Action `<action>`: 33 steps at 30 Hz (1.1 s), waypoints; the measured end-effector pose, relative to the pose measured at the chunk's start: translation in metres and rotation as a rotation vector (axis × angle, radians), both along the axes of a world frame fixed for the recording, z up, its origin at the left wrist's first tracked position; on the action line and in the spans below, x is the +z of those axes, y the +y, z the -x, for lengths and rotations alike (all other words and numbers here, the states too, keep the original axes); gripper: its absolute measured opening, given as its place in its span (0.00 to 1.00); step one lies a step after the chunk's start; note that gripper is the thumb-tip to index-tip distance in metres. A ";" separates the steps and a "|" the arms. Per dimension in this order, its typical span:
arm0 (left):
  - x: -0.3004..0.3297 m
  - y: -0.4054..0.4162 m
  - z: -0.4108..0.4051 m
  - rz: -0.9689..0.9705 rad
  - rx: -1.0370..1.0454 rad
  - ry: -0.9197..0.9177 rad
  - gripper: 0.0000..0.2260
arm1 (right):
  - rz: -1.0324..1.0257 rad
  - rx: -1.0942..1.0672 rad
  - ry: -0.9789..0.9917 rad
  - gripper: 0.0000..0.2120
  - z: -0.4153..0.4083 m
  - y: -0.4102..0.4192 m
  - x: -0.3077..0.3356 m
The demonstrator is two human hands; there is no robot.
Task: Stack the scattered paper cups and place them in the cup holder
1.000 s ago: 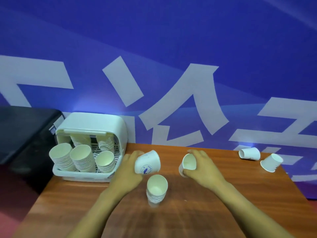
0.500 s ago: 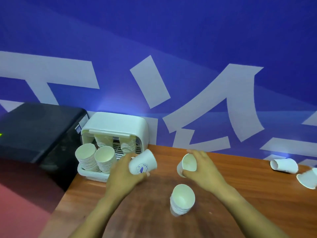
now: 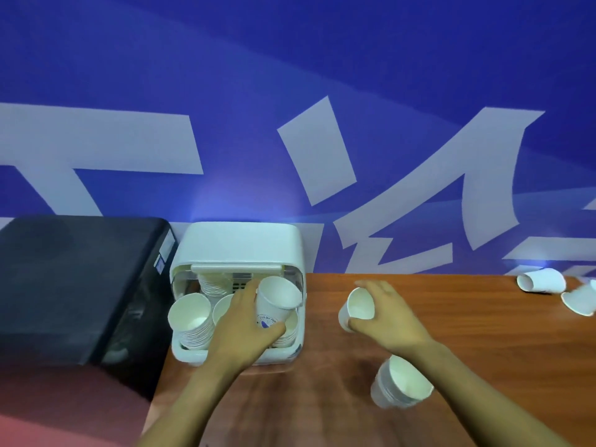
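Now we hold one white paper cup with a blue logo [image 3: 272,306] in our left hand [image 3: 243,330], fingers and thumb curled round its lower wall, its mouth tilted up and away from us. It hangs over the front right part of the white plastic cup holder with a domed hood [image 3: 240,245], which stands at the left end of the brown wooden table [image 3: 483,333] against the blue wall with large white characters [image 3: 322,91]. Inside the holder we see a leaning stack of white cups at the front left [image 3: 192,319], another stack farther back under the hood [image 3: 211,283], and more cup rims partly hidden behind our hand.

Our right hand [image 3: 385,317] grips a second plain white paper cup [image 3: 358,308], fingers wrapped over its far side and thumb beneath, its open mouth turned toward us, above the table just right of the holder.

Nearer to us, a short stack of white paper cups [image 3: 398,382] leans on the table beside our right forearm, somewhat blurred. Two loose white cups lie on their sides at the table's far right: one [image 3: 540,280] by the wall, the other [image 3: 579,300] cut by the frame edge. A black box-like appliance [image 3: 71,285] sits left of the holder.
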State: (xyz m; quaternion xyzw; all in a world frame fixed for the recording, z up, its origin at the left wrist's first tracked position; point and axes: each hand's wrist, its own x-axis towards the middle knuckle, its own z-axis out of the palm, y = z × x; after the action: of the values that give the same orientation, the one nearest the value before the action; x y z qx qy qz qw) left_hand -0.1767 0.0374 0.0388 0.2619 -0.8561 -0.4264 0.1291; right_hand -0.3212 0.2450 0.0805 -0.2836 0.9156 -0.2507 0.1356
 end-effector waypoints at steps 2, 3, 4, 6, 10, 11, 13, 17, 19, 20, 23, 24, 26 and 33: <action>0.001 -0.003 0.003 0.081 -0.010 0.001 0.29 | -0.009 -0.003 -0.007 0.33 -0.002 -0.007 -0.004; 0.001 -0.003 0.005 0.136 -0.004 -0.006 0.27 | -0.009 -0.006 -0.011 0.33 -0.003 -0.010 -0.005; 0.000 -0.003 0.007 0.181 0.010 -0.020 0.27 | -0.008 -0.012 -0.016 0.33 -0.003 -0.012 -0.005; -0.002 -0.003 0.014 0.231 0.040 -0.077 0.28 | -0.004 -0.025 -0.017 0.33 -0.003 -0.015 -0.006; -0.013 -0.001 0.021 0.350 0.034 -0.198 0.29 | 0.007 -0.047 -0.022 0.33 -0.001 -0.015 -0.007; -0.015 -0.002 0.022 0.367 0.022 -0.226 0.29 | 0.005 -0.049 -0.022 0.33 0.000 -0.014 -0.007; -0.019 -0.003 0.024 0.384 0.004 -0.273 0.30 | -0.001 -0.048 -0.023 0.33 0.000 -0.013 -0.008; -0.019 -0.004 0.024 0.421 -0.040 -0.341 0.35 | -0.012 -0.044 -0.031 0.33 0.001 -0.011 -0.009; -0.018 -0.006 0.021 0.449 -0.070 -0.360 0.39 | -0.014 -0.043 -0.025 0.33 0.000 -0.010 -0.009; -0.018 -0.007 0.019 0.454 -0.080 -0.365 0.40 | -0.011 -0.040 -0.022 0.33 -0.001 -0.011 -0.008; -0.016 -0.009 0.013 0.456 -0.109 -0.383 0.41 | 0.045 -0.012 -0.035 0.32 -0.008 -0.016 -0.005; -0.015 -0.010 0.011 0.449 -0.112 -0.380 0.40 | 0.075 0.007 -0.050 0.32 -0.012 -0.019 -0.003; -0.013 -0.012 0.005 0.434 -0.104 -0.338 0.38 | 0.124 0.053 -0.070 0.33 -0.020 -0.031 -0.002; 0.001 -0.017 -0.012 0.480 -0.110 -0.290 0.35 | 0.101 0.165 -0.037 0.35 -0.035 -0.080 -0.015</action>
State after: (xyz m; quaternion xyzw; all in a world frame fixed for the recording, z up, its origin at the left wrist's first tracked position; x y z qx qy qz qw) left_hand -0.1642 0.0208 0.0394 0.2353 -0.9550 -0.1761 0.0401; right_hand -0.2865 0.1650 0.0651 -0.3600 0.8726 -0.2898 0.1583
